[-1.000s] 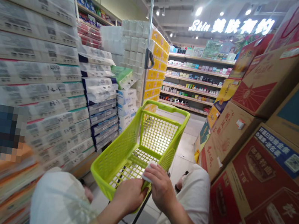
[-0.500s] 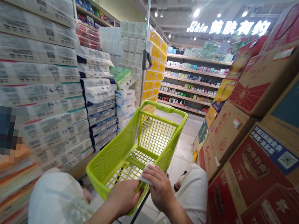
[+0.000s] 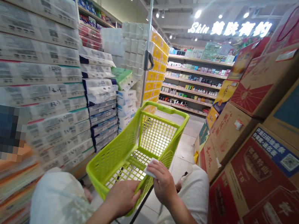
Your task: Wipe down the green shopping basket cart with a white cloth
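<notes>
A lime-green plastic shopping basket (image 3: 115,152) with gridded walls stands between my knees, nothing lying in it. My left hand (image 3: 124,196) is closed round its near rim, the thumb on the outer side. Just ahead and to the right, my right hand (image 3: 163,181) presses a folded white cloth (image 3: 152,167), perhaps a tissue, against the basket's right-hand rim. The fingers are wrapped over the cloth and hide part of it. A dark rod (image 3: 139,209) slants down beside the basket below my hands.
Packs of paper goods (image 3: 57,81) are stacked high on my left. Printed cartons (image 3: 263,184) rise close on my right. A metal pole (image 3: 151,16) with a dark handle stands beyond the basket. Shelves of small products (image 3: 192,79) line the far end, past the tiled aisle (image 3: 186,148).
My right hand has slid slightly forward and right along the rim with the white cloth. My left hand keeps its grip on the basket. The view has shifted a little.
</notes>
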`<state>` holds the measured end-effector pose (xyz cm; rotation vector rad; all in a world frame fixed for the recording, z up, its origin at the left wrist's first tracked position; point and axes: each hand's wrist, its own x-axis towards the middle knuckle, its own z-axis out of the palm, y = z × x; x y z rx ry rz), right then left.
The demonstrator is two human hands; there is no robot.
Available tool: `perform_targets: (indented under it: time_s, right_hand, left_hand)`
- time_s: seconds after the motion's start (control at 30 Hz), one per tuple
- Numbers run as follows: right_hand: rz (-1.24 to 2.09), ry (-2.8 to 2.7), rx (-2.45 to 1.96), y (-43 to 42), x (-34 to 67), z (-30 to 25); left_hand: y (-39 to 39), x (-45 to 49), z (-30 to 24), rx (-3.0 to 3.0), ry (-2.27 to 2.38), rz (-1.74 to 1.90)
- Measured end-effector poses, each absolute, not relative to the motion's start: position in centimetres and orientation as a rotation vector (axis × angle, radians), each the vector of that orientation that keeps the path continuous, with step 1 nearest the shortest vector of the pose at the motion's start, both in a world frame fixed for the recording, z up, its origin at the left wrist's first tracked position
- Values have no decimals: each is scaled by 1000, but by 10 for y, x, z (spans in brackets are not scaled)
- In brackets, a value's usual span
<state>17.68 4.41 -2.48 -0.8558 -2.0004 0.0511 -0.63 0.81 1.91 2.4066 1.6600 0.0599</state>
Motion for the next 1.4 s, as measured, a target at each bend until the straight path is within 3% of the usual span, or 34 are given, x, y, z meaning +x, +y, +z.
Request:
perform_targets:
  time_s: [1.4]
  right_hand:
    - [-28, -2045, -824, 35, 164, -24]
  left_hand:
    - [10, -21, 15, 2448, 1639, 57]
